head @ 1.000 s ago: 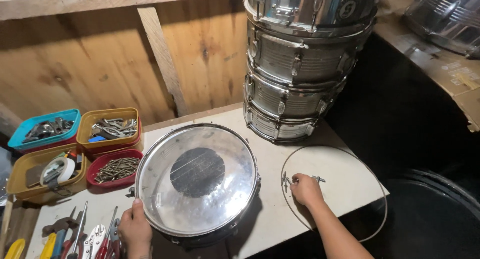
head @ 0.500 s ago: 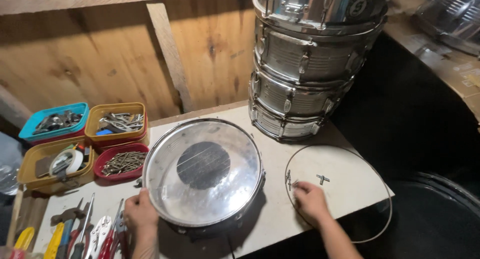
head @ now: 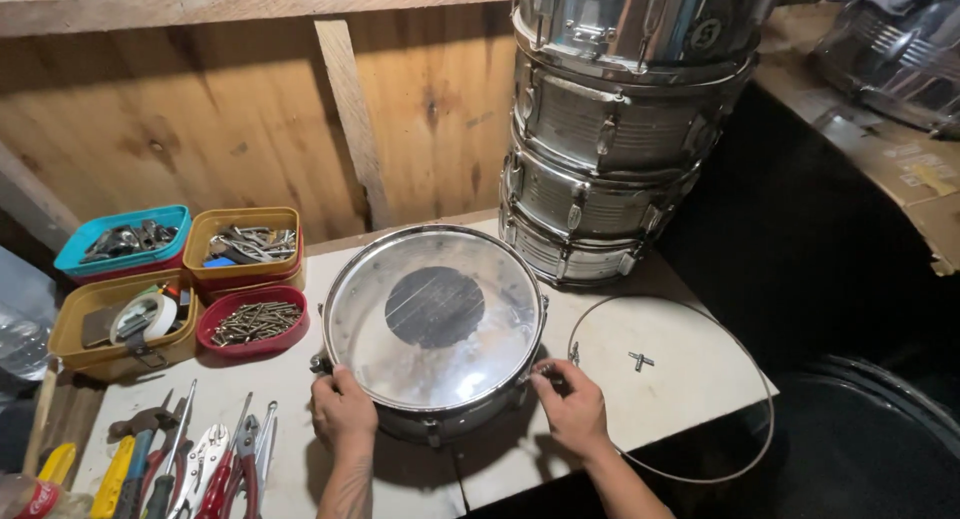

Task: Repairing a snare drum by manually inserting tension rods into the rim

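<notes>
- Left hand [head: 342, 409]: grip closed on the near-left rim of the drum [head: 435, 324]; right hand [head: 573, 411]: fingers pinched at the near-right rim, on what seems a small fitting, though the piece itself is too small to make out.
- Drum: lies flat on the tabletop [head: 690, 379], between the hands, its near edge close to the tabletop's front; a hard pull toward the body could tip it off.
- Loose metal hoop [head: 700, 471]: lies just right of the drum and overhangs the tabletop's front edge; a nudge from the right forearm could send it to the floor.
- Small key [head: 641, 360]: inside the hoop, apart from both hands; easily swept off.
- Hand tools [head: 190, 459]: near the left wrist; risk of snagging.
- Stacked drums [head: 625, 129]: behind, just beyond the flat drum; a push away could knock the stack.
</notes>
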